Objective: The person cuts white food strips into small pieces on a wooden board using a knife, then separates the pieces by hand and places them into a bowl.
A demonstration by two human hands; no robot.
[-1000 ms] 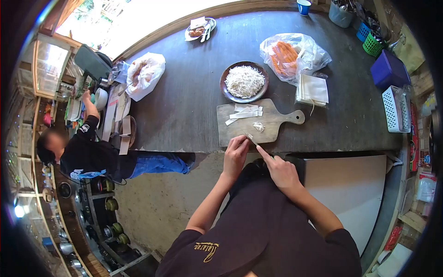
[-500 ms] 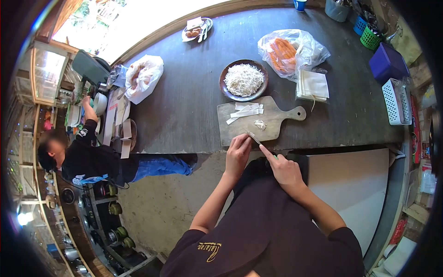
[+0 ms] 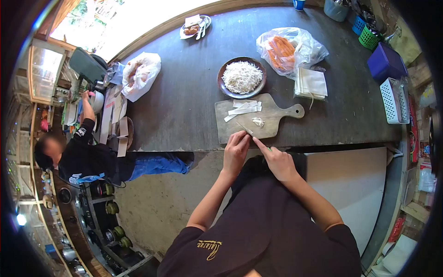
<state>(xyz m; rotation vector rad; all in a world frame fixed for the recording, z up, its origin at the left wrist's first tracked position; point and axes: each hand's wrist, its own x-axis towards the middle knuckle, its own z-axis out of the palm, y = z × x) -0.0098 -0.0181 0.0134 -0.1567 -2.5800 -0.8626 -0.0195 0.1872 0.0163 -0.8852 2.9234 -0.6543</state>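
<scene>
A wooden cutting board (image 3: 272,125) lies near the table's front edge, with flat white strips (image 3: 244,108) and a small pile of thin shreds (image 3: 258,122) on it. At its front edge my left hand (image 3: 236,147) is closed, fingertips pinched on something too small to make out. My right hand (image 3: 278,161) grips a small knife (image 3: 249,131), index finger stretched along it, and its blade is beside my left fingertips. Behind the board stands a dark round plate (image 3: 262,87) heaped with white shreds (image 3: 242,77).
A bag of orange food (image 3: 281,53) and a stack of pale wrappers (image 3: 310,83) lie behind right. Another bag (image 3: 140,76) and a small plate (image 3: 195,27) are behind left. A person (image 3: 92,157) works at the far left. Baskets (image 3: 394,104) line the right.
The knife and my right hand have shifted slightly left and up, closer to my left fingertips. The whole view has shifted a little.
</scene>
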